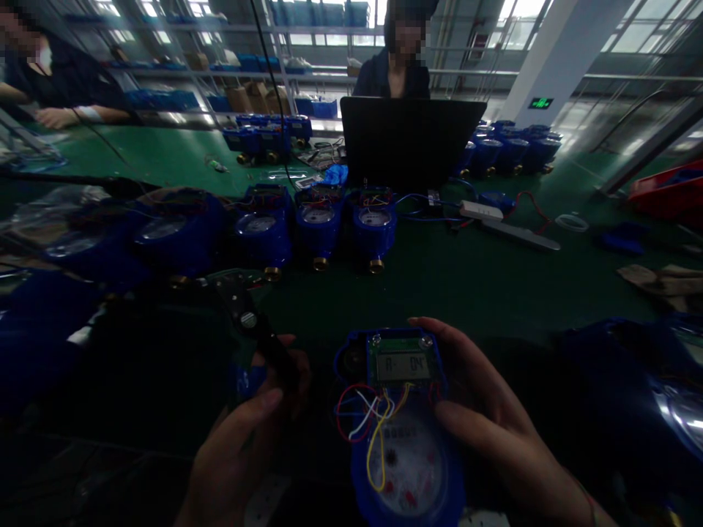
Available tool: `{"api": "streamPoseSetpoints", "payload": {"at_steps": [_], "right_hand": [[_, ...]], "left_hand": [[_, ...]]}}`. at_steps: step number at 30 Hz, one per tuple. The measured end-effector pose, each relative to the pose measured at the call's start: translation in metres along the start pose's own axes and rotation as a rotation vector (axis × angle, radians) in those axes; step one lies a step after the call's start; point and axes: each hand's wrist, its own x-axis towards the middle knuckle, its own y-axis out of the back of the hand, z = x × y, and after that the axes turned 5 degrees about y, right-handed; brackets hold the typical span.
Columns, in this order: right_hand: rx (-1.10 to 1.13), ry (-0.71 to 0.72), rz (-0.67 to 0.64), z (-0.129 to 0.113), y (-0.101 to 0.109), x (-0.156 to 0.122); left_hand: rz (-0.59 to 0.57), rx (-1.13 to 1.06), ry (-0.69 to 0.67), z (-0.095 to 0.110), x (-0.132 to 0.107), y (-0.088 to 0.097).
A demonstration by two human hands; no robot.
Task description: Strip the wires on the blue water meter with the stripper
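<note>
My right hand (494, 417) grips a blue water meter (400, 446) from its right side, thumb near the dial face. The meter's top carries a small display module (405, 364) reading digits, with red, yellow, white and blue wires looping out below it. My left hand (242, 446) holds a black hand tool (258, 329), its dark shaft angled up to the left, just left of the meter. Both hands are low at the front of the green table (450, 285).
A row of blue meters (318, 227) with brass ends stands mid-table; more sit at the left (110, 241) and right edge (648, 388). A black laptop (409, 139) faces a person opposite. Another person's arm (71, 113) rests far left. A white strip and cables (483, 212) lie right.
</note>
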Motion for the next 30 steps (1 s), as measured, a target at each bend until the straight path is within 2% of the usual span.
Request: {"api": "streamPoseSetpoints", "payload": {"at_steps": [4, 9, 20, 24, 30], "right_hand": [[0.001, -0.008, -0.002, -0.001, 0.000, -0.002], [-0.009, -0.005, 0.001, 0.000, -0.001, -0.001], [-0.012, 0.013, 0.057, 0.005, -0.002, 0.007], [-0.016, 0.017, 0.053, 0.002, -0.002, 0.005], [-0.096, 0.075, 0.029, -0.003, -0.007, 0.005]], "left_hand": [[0.011, 0.048, -0.016, 0.000, -0.002, -0.003], [0.115, 0.125, -0.082, -0.005, -0.012, -0.005], [0.240, 0.152, -0.055, 0.003, -0.030, -0.028], [0.246, 0.152, -0.070, 0.003, -0.031, -0.032], [0.226, 0.171, -0.061, 0.004, -0.027, -0.024]]}}
